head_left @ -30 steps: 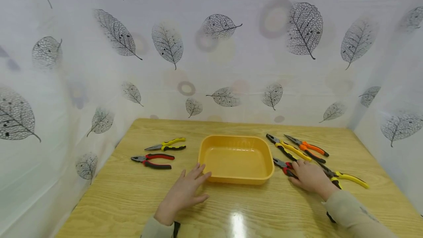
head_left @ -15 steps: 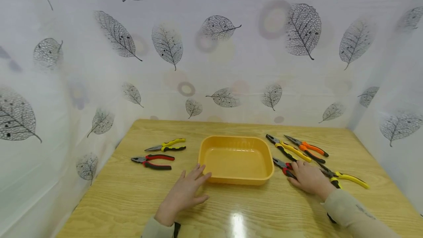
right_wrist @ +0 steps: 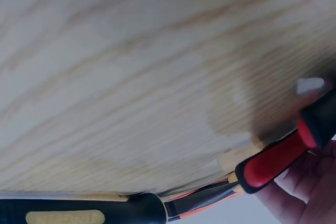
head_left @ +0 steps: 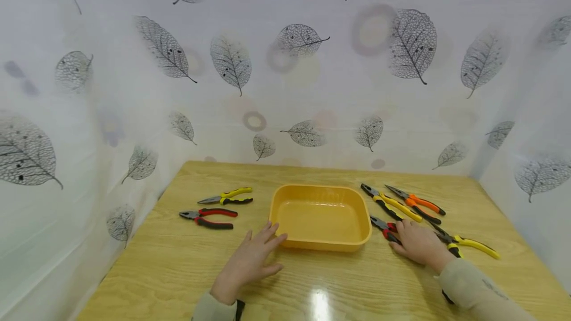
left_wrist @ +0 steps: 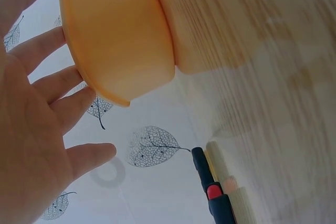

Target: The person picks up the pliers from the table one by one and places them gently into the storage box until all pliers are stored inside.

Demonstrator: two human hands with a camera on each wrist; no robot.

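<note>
My left hand (head_left: 251, 261) lies spread beside the near left corner of a yellow plastic tray (head_left: 319, 245), its straight fingers touching the rim. The left wrist view shows those fingertips against the tray's wall (left_wrist: 118, 35), thumb apart. To the right of the tray, my right hand (head_left: 420, 242) grips the handles of red-and-black combination pliers (head_left: 380, 224), whose jaws point at the tray. A red-and-black handle (right_wrist: 275, 161) sits between thumb and fingers in the right wrist view. The palm hides most of the handles in the head view.
Yellow-and-black pliers (head_left: 397, 207), orange-and-black long-nose pliers (head_left: 419, 202) and another yellow-handled pair (head_left: 473, 242) lie around my right hand. A dark handle end (head_left: 447, 297) shows by the right sleeve. Left of the tray lie yellow long-nose pliers (head_left: 229, 196) and red-and-black pliers (head_left: 211, 217).
The head view has shifted very slightly. Both hands, the tray and the pliers keep their places.
</note>
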